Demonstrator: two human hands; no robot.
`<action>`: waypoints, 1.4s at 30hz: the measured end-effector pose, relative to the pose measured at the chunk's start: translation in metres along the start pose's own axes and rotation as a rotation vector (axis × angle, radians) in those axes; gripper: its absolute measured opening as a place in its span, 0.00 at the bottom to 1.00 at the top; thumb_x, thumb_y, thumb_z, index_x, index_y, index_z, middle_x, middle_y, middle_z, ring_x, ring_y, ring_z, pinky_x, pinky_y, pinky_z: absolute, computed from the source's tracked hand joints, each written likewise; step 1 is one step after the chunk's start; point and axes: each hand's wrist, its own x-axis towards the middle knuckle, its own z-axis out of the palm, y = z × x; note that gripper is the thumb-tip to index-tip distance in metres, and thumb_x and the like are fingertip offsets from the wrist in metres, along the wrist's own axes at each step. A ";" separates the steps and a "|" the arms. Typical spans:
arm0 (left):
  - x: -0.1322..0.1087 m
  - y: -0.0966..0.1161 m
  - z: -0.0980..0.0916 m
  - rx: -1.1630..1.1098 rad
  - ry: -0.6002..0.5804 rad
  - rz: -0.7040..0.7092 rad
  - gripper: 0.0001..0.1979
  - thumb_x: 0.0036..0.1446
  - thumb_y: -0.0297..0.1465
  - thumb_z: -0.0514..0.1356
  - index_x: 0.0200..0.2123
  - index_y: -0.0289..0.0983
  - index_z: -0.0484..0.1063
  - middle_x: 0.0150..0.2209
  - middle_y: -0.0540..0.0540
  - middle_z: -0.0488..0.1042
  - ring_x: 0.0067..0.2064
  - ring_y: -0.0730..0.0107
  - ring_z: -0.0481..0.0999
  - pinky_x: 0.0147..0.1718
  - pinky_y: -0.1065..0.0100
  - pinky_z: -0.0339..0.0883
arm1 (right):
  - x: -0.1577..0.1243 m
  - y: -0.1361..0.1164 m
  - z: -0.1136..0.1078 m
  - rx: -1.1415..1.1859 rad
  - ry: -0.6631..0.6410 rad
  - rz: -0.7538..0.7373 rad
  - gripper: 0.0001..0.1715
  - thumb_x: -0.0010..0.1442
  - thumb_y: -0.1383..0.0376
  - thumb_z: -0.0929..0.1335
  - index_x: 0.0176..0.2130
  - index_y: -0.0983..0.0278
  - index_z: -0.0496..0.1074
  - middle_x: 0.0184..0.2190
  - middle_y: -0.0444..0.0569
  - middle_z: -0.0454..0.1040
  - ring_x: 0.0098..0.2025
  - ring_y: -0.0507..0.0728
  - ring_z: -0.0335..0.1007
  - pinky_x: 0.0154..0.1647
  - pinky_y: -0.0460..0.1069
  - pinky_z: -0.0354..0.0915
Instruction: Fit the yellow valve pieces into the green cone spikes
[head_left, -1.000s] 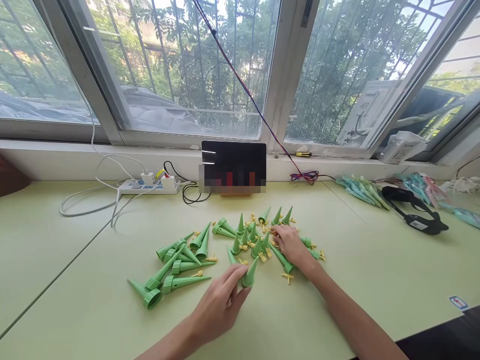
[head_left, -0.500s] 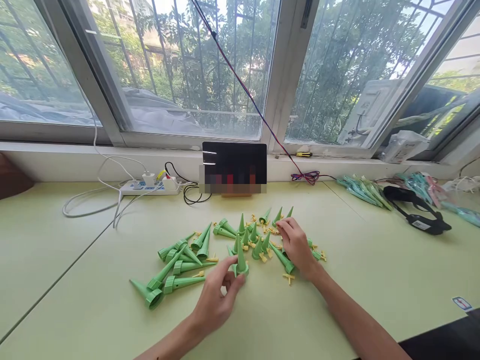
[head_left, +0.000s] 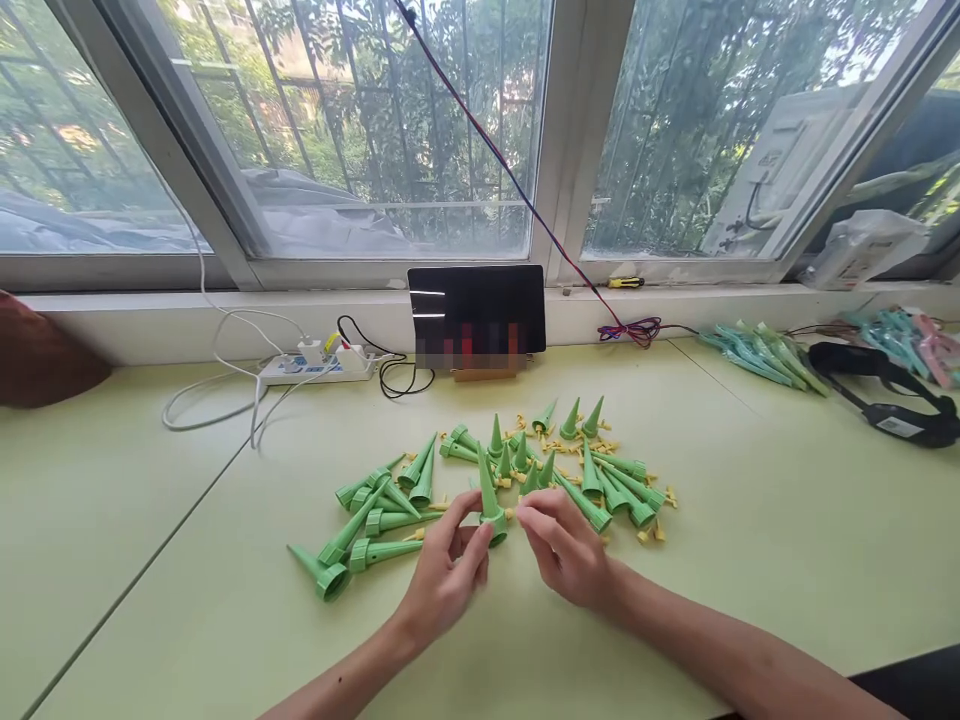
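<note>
My left hand (head_left: pixel 442 570) is closed around the base of a green plastic watering spike (head_left: pixel 490 500), its point upward and slightly tilted. Right beside that base, my right hand (head_left: pixel 566 548) pinches a small yellow valve (head_left: pixel 511 513), mostly hidden by the fingertips. The valve is at the side of the spike; whether it is seated there I cannot tell. Behind both hands stand several upright green spikes (head_left: pixel 520 452) with yellow valves at their bases. To the left lies a pile of green spikes (head_left: pixel 386 552), and more spikes (head_left: pixel 616 490) lie on the right.
Loose yellow valves (head_left: pixel 600 447) are scattered behind the spikes. At the back of the table (head_left: pixel 225 560) are a dark tablet (head_left: pixel 476 312) on a stand, a power strip (head_left: pixel 319 368) with cables, bagged items (head_left: pixel 761 358) and a black strap device (head_left: pixel 892 400).
My right hand has come from the scattered valves at the back toward the spike in my left hand, bringing a small yellow valve. The left hand keeps its hold. The view has shifted slightly.
</note>
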 end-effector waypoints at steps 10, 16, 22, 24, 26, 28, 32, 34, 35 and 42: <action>0.000 0.002 -0.003 0.000 -0.076 -0.022 0.25 0.66 0.43 0.55 0.58 0.33 0.61 0.18 0.57 0.60 0.20 0.76 0.61 0.19 0.75 0.57 | -0.001 0.007 0.000 0.041 0.027 0.064 0.27 0.65 0.79 0.63 0.60 0.61 0.65 0.44 0.55 0.70 0.45 0.57 0.71 0.46 0.50 0.73; 0.001 0.003 -0.003 0.013 -0.090 -0.020 0.24 0.66 0.43 0.56 0.58 0.33 0.61 0.19 0.56 0.61 0.21 0.76 0.62 0.20 0.75 0.59 | 0.000 0.007 0.001 0.058 0.000 0.059 0.27 0.65 0.78 0.63 0.60 0.61 0.64 0.43 0.55 0.70 0.45 0.56 0.70 0.45 0.50 0.73; 0.000 0.004 -0.003 0.005 -0.084 -0.027 0.24 0.66 0.43 0.56 0.57 0.33 0.61 0.19 0.56 0.61 0.21 0.76 0.62 0.20 0.75 0.58 | 0.000 0.009 0.000 0.051 -0.020 0.072 0.25 0.66 0.77 0.62 0.59 0.61 0.64 0.43 0.54 0.70 0.45 0.56 0.70 0.44 0.50 0.73; 0.000 0.005 -0.003 -0.001 -0.085 -0.033 0.24 0.66 0.43 0.56 0.57 0.33 0.61 0.19 0.57 0.61 0.21 0.76 0.62 0.19 0.75 0.58 | 0.000 0.009 0.000 0.055 -0.029 0.079 0.25 0.66 0.78 0.62 0.59 0.61 0.64 0.43 0.54 0.70 0.45 0.56 0.69 0.44 0.50 0.73; 0.000 0.005 -0.003 -0.009 -0.086 -0.035 0.24 0.66 0.43 0.56 0.57 0.34 0.61 0.19 0.57 0.60 0.20 0.77 0.61 0.19 0.75 0.57 | 0.000 0.009 -0.001 0.055 -0.033 0.081 0.25 0.65 0.78 0.63 0.58 0.62 0.65 0.43 0.55 0.70 0.45 0.56 0.69 0.45 0.50 0.73; 0.000 0.006 -0.003 -0.010 -0.084 -0.031 0.24 0.66 0.43 0.56 0.57 0.34 0.61 0.19 0.57 0.60 0.20 0.77 0.61 0.19 0.75 0.57 | 0.001 0.008 -0.002 0.053 -0.035 0.079 0.24 0.65 0.78 0.63 0.58 0.63 0.65 0.43 0.55 0.70 0.45 0.56 0.69 0.45 0.50 0.72; 0.000 0.004 -0.003 -0.003 -0.074 -0.021 0.24 0.66 0.42 0.56 0.58 0.34 0.61 0.20 0.56 0.61 0.20 0.77 0.60 0.19 0.75 0.56 | 0.003 0.007 -0.002 0.044 -0.035 0.080 0.23 0.66 0.78 0.62 0.57 0.62 0.66 0.43 0.54 0.70 0.44 0.56 0.69 0.44 0.50 0.72; -0.001 0.003 -0.003 0.002 -0.070 -0.017 0.23 0.66 0.42 0.56 0.58 0.34 0.61 0.19 0.56 0.60 0.20 0.77 0.60 0.19 0.75 0.56 | 0.004 0.007 -0.002 0.037 -0.027 0.077 0.22 0.66 0.77 0.62 0.57 0.62 0.66 0.42 0.54 0.71 0.43 0.56 0.69 0.43 0.50 0.72; -0.001 0.002 -0.003 0.009 -0.067 -0.015 0.23 0.66 0.41 0.55 0.58 0.34 0.61 0.19 0.56 0.60 0.20 0.77 0.60 0.20 0.75 0.56 | 0.004 0.007 -0.002 0.034 -0.024 0.075 0.22 0.66 0.77 0.62 0.56 0.62 0.66 0.42 0.53 0.71 0.43 0.55 0.69 0.42 0.50 0.72; 0.000 0.004 -0.003 0.056 -0.043 -0.025 0.24 0.66 0.43 0.55 0.58 0.34 0.60 0.19 0.56 0.60 0.21 0.76 0.60 0.20 0.74 0.57 | 0.005 0.007 -0.001 0.033 -0.023 0.061 0.21 0.66 0.77 0.63 0.56 0.62 0.66 0.41 0.54 0.71 0.43 0.56 0.70 0.42 0.49 0.72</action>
